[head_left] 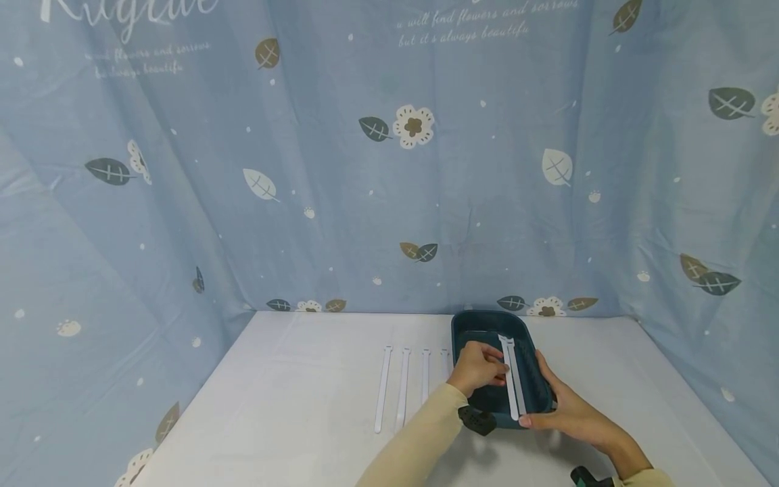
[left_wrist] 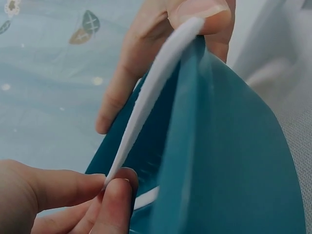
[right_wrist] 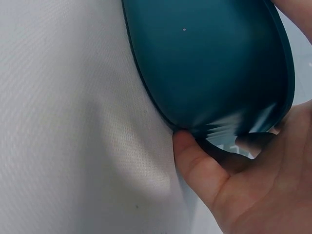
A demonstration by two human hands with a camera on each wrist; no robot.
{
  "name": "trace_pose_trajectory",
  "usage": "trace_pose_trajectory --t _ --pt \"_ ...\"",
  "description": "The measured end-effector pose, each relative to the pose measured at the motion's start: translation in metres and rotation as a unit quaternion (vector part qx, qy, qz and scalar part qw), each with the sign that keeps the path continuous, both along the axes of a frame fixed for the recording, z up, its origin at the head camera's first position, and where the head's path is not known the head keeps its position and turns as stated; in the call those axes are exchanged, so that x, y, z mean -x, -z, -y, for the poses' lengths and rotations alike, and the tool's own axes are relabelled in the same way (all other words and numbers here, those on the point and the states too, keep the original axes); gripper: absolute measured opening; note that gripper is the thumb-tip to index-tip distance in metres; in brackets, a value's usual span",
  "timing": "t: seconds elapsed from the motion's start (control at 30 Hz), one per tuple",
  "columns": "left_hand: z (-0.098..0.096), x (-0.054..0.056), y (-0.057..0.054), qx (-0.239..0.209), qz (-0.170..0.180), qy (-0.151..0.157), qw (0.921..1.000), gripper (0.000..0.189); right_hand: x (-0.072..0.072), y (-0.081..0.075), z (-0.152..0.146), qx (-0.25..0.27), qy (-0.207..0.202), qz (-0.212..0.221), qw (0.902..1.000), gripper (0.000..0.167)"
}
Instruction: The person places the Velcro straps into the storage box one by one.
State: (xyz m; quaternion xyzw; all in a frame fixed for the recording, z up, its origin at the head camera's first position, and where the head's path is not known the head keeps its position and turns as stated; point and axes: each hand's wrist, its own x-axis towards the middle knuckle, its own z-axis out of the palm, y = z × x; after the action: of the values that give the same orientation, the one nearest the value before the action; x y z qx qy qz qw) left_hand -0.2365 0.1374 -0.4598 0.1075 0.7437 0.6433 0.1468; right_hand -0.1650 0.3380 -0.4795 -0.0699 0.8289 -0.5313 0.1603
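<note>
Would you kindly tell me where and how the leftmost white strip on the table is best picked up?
I'd pinch the leftmost white strip across its long edges near its middle, coming from above and slightly from the left. It lies flat, long and narrow, so its width seems easy to span; the next strip lies alongside on its right, with bare table to its left.

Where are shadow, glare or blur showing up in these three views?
Head: soft shadow on the white fabric-covered table near the dark teal rectangular plastic-looking tub; left wrist: the pale-blue leaf-print fabric backdrop looks slightly soft; right wrist: pale glare streaks the tub's ribbed end, and broad shadow dulls the table.
</note>
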Motion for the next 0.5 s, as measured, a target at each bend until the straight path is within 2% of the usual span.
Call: trace_pose_trajectory --t 0.5 --pt "-0.0045 -0.0003 0.0021 0.006 0.001 -0.014 0.9999 0.021 0.0 -0.0016 -0.0007 0.008 -0.002 0.007 0.9999 0.125"
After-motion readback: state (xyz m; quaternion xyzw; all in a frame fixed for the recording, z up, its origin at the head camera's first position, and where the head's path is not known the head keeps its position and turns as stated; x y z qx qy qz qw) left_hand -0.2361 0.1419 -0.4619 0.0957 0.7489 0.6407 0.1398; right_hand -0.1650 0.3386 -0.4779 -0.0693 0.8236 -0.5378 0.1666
